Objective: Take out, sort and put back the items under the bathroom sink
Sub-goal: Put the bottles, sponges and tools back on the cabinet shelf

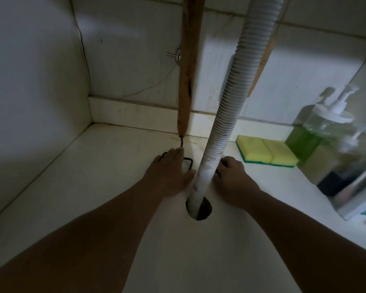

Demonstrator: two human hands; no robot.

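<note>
A black wire frame point(190, 162) lies on the white cabinet floor point(106, 187), mostly hidden behind the drain hose and under my hands. My left hand point(170, 173) rests flat on its left part, fingers stretched toward the metal tip of a wooden handle point(187, 81) that leans down from above. To the right of the hose, my right hand point(232, 176) has its fingers curled round a dark bit of the frame. Two yellow sponges point(266, 154) with green undersides lie side by side behind my right hand.
A white ribbed drain hose point(230, 98) runs down between my hands into a hole point(203, 210) in the floor. A pump bottle of green liquid point(309, 142) and other blurred bottles point(347, 187) crowd the right side. A metal valve point(175, 56) sticks out of the back wall.
</note>
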